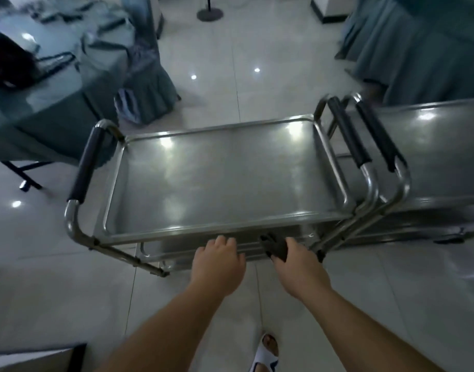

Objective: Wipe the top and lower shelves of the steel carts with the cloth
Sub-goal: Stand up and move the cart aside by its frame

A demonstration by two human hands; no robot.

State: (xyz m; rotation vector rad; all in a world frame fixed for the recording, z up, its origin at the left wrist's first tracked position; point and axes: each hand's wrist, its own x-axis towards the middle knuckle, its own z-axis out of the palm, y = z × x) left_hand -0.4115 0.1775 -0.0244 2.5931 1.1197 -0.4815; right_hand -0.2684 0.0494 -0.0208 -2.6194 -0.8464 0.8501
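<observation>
The left hand (217, 261) rests on the near edge of the steel cart (225, 173), fingers bent over it, holding nothing. The right hand (297, 261) grips the dark cloth (274, 247) by the lower shelf (155, 251). The cart might roll away when pushed.

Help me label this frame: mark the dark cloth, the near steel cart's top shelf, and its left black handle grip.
dark cloth (276, 247), head view, bunched middle.
steel cart's top shelf (219, 181), head view, bare centre.
left black handle grip (87, 163), head view, mid-sleeve.

No legible text anywhere.
</observation>
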